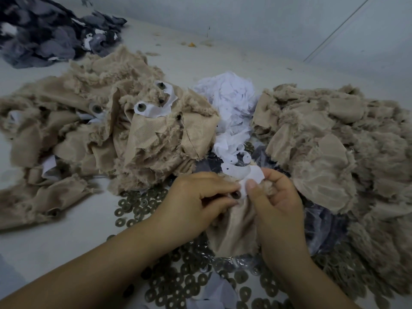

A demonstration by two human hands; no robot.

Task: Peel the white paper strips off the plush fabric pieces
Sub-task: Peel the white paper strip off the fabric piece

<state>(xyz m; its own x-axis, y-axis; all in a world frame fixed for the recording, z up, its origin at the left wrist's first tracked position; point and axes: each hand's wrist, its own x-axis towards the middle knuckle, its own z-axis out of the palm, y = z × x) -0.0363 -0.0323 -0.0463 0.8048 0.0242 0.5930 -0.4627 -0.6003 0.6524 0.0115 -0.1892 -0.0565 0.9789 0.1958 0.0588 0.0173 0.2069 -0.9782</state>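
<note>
The right hand (276, 197) pinches a white paper strip (243, 173) between thumb and curled fingers. At its nine o'clock the left hand (196, 197) grips the beige plush piece (231, 228) beside a dark round eye (236, 194). Flat ring washers (142, 206) lie on the table (66, 241) around both wrists. Peeled paper (229, 97) is heaped at twelve o'clock, with plush piles at ten (93, 121) and two (334, 134).

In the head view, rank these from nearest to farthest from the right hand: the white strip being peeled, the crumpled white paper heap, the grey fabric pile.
1. White strip: pinched at the right hand's fingertips.
2. Crumpled white paper heap: behind the hands, mid-table, between the tan plush piles.
3. Grey fabric pile: far-left corner.
</note>
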